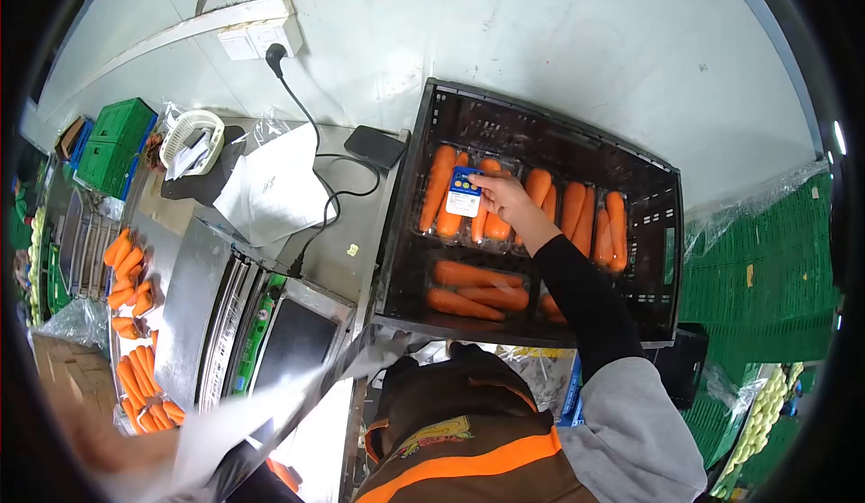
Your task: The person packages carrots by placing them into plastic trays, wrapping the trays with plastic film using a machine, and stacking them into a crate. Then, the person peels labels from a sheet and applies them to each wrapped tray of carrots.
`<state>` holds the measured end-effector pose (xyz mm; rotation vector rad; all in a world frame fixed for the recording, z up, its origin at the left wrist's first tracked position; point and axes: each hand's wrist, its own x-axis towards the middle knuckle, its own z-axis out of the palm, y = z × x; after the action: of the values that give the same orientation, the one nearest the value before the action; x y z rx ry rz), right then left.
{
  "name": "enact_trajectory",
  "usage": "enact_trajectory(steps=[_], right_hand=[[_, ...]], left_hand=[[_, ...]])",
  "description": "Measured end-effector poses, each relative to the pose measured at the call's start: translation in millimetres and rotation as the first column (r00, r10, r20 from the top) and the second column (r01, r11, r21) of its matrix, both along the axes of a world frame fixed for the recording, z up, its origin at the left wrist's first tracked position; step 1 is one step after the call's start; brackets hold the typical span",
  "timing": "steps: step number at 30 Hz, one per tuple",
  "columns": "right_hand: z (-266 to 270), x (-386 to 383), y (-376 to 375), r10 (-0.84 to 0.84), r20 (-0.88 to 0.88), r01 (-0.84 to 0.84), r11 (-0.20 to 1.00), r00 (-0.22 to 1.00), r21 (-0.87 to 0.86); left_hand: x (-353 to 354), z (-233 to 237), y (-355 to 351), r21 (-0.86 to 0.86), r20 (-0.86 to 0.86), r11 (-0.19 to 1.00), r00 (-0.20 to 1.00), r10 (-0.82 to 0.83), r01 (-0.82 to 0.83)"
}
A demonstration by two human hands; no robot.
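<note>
A black crate (662,309) holds clear packs of carrots. Over the packs at its upper left, my right hand (501,193) has its fingers and thumb at a blue and white label (464,193), pinching its right edge. Carrots (439,187) show beside and under the label. Another carrot pack (478,290) lies nearer me in the crate. My left hand (126,440), smeared by motion, is at the lower left. A blurred, pale translucent sheet (239,413) stretches from near it toward the crate; its fingers cannot be made out.
Left of the crate stands a metal machine (212,323) with a dark panel. Loose carrots (135,372) lie at the far left. Behind are white paper (270,183), a small white basket (192,142), a black cable and green crates (115,147). More green crates (757,278) stand at right.
</note>
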<state>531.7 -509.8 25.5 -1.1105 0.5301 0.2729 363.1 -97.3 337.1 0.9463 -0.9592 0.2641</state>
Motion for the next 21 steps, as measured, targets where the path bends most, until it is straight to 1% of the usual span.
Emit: enact_trajectory(steps=[1, 2, 3, 4, 5, 6, 7, 8, 9, 10, 11, 12, 13, 14, 15, 16, 17, 18, 19, 20, 21], right_hand=[[3.2, 1.4, 5.0, 0.005, -0.022, -0.006, 0.999, 1.000, -0.036], [0.9, 4.9, 7.5, 0.000, -0.023, -0.001, 0.999, 1.000, -0.038], [-1.8, 8.2, 10.3, -0.012, -0.033, 0.010, 0.999, 0.999, -0.050], [-4.1, 12.1, 12.7, -0.025, -0.041, 0.022, 0.998, 0.999, -0.061], [-2.6, 14.5, 16.3, -0.029, -0.043, 0.027, 0.998, 0.999, -0.061], [-0.3, 15.5, 20.6, -0.033, -0.054, 0.027, 0.992, 0.998, -0.122], [1.7, 16.7, 25.9, -0.037, -0.064, 0.025, 0.983, 0.997, -0.183], [-3.6, 19.3, 30.5, -0.041, -0.069, 0.028, 0.983, 0.997, -0.183], [-14.0, 22.7, 33.5, 0.016, -0.066, -0.037, 0.943, 0.998, -0.330], [-20.9, 24.8, 35.1, 0.077, -0.073, -0.102, 0.876, 0.994, -0.471], [-23.6, 24.6, 37.0, 0.079, -0.074, -0.105, 0.875, 0.994, -0.473], [-25.9, 21.8, 39.7, 0.169, -0.001, -0.114, 0.663, 0.986, -0.740], [-28.7, 17.4, 42.8, 0.276, 0.037, -0.074, 0.379, 0.960, -0.922], [-9.2, 9.1, 52.3, 0.260, 0.024, -0.003, 0.105, 0.965, -0.994], [8.3, 6.6, 53.7, 0.267, 0.023, -0.005, 0.105, 0.963, -0.994], [21.8, 4.4, 53.0, 0.310, 0.210, 0.199, 0.066, 0.927, -0.978], [36.8, 0.2, 58.4, 0.353, 0.385, 0.395, 0.048, 0.853, -0.918], [66.9, -11.1, 69.4, 0.360, 0.385, 0.212, 0.435, 0.850, -0.875], [99.5, -28.4, 79.8, 0.374, 0.382, -0.019, 0.734, 0.845, -0.679], [134.1, -54.4, 95.5, 0.449, 0.401, -0.230, 0.843, 0.798, -0.486], [161.2, -79.7, 110.0, 0.500, 0.440, -0.427, 0.866, 0.746, -0.260]], left_hand=[[2.1, 10.1, 5.1, 0.012, 0.031, 0.997, 0.996, -0.082, 0.082], [4.1, 15.5, 8.0, 0.026, 0.048, 0.991, 0.990, -0.130, 0.129], [7.4, 15.7, 9.5, 0.045, 0.049, 0.990, 0.990, -0.134, 0.131], [9.8, 11.7, 10.8, 0.064, 0.032, 0.993, 0.995, -0.099, 0.097], [13.7, 3.2, 8.6, 0.097, 0.013, 0.995, 0.999, -0.040, 0.039], [17.7, -8.9, 6.4, 0.166, -0.022, 0.982, 0.995, 0.096, -0.091], [16.5, -25.4, -0.4, 0.317, -0.058, 0.897, 0.937, 0.344, -0.310], [15.0, -42.3, -9.4, 0.527, -0.042, 0.697, 0.805, 0.592, -0.486], [17.7, -59.2, -19.0, 0.643, -0.064, 0.583, 0.724, 0.687, -0.496], [15.0, -77.5, -31.5, 0.608, -0.284, 0.672, 0.675, 0.681, -0.423], [13.7, -92.2, -38.6, 0.548, -0.488, 0.754, 0.594, 0.640, -0.362], [18.8, -107.5, -32.9, 0.652, -0.314, 0.691, 0.719, 0.620, -0.312], [22.9, -116.0, -26.5, 0.745, -0.140, 0.605, 0.822, 0.552, -0.280], [21.7, -108.8, -38.0, 0.812, -0.026, 0.482, 0.806, 0.592, -0.328], [26.3, -110.0, -46.8, 0.775, 0.176, 0.407, 0.783, 0.597, -0.484], [27.5, -112.4, -51.3, 0.772, 0.138, 0.429, 0.782, 0.608, -0.470], [26.4, -116.7, -49.2, 0.772, 0.103, 0.445, 0.780, 0.617, -0.454], [23.8, -125.9, -44.9, 0.773, -0.128, 0.564, 0.800, 0.586, -0.290], [17.0, -131.7, -50.4, 0.686, -0.408, 0.703, 0.702, 0.583, -0.186], [17.0, -129.5, -53.0, 0.650, -0.491, 0.751, 0.693, 0.528, -0.111], [18.9, -127.2, -55.4, 0.606, -0.568, 0.795, 0.681, 0.461, -0.033]])
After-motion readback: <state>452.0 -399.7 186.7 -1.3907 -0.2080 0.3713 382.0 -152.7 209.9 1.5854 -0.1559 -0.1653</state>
